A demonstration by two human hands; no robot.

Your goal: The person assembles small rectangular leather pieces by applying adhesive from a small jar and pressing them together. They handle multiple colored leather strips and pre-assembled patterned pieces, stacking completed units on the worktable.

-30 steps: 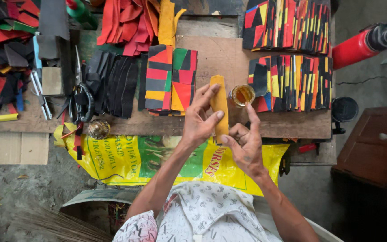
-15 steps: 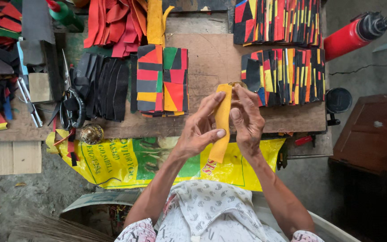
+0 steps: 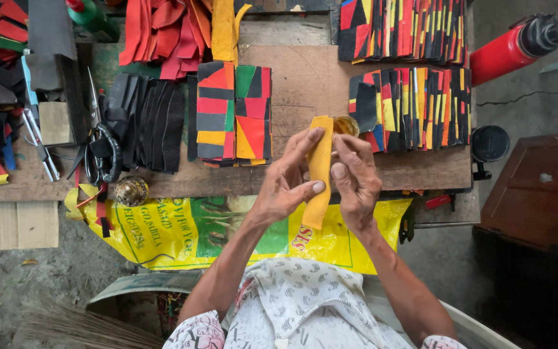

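Note:
My left hand [image 3: 284, 181] holds a long yellow leather strip [image 3: 319, 171] upright over the wooden workbench [image 3: 305, 84], thumb and fingers pinching its lower half. My right hand [image 3: 355, 181] presses its fingers against the strip's right side. Just behind the strip's top sits a small open jar of amber glue [image 3: 345, 124], partly hidden by my right fingers. Stacks of patchwork pieces in red, black, yellow and green lie to the left [image 3: 234, 113] and right [image 3: 414, 106] of my hands.
Black leather strips [image 3: 150, 123], scissors [image 3: 98, 139] and a small round brass object [image 3: 130, 191] lie at left. Red and orange strips [image 3: 169, 32] lie at the back. A red cylinder [image 3: 511, 45] stands at right, and a yellow printed sack [image 3: 182, 232] hangs off the bench front.
My right hand has come up from below the strip and now presses against its side. The view has shifted slightly, and the strip stays held upright in my left hand.

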